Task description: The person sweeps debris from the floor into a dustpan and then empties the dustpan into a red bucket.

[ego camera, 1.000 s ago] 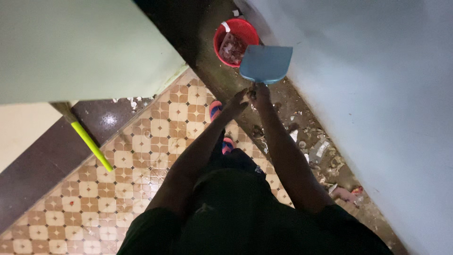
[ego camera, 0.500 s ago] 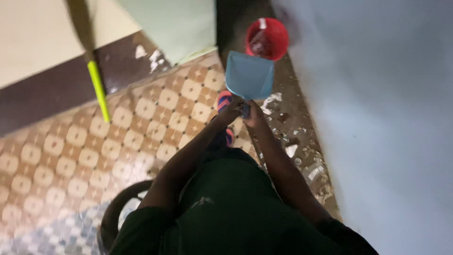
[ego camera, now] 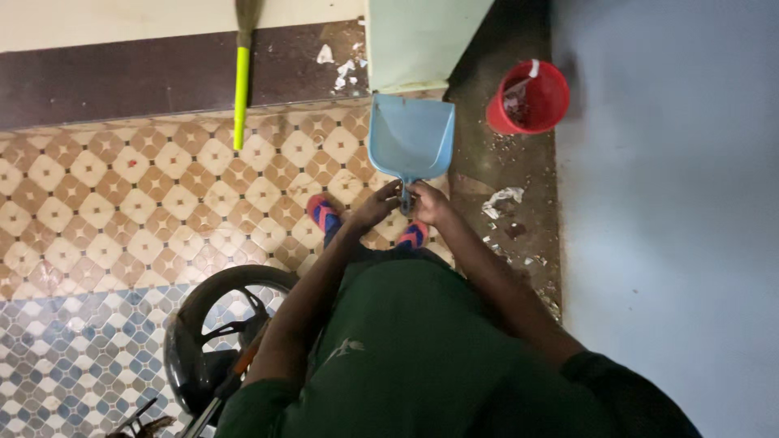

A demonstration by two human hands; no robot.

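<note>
I hold a light blue dustpan by its short handle, pan pointing away from me over the tiled floor. My left hand and my right hand both close on the handle in front of my body. A red bucket with scraps of rubbish inside stands on the dark strip of floor to the right of the pan. My feet in blue and red sandals are just below my hands.
A broom with a yellow-green handle leans at the far wall. Paper scraps and dirt litter the dark strip beside the pale blue wall. A pale green door stands ahead. A dark wheel sits at lower left.
The view has swung left: the dustpan has come away from above the red bucket and is now over the patterned tiles. Both hands stay on its handle.
</note>
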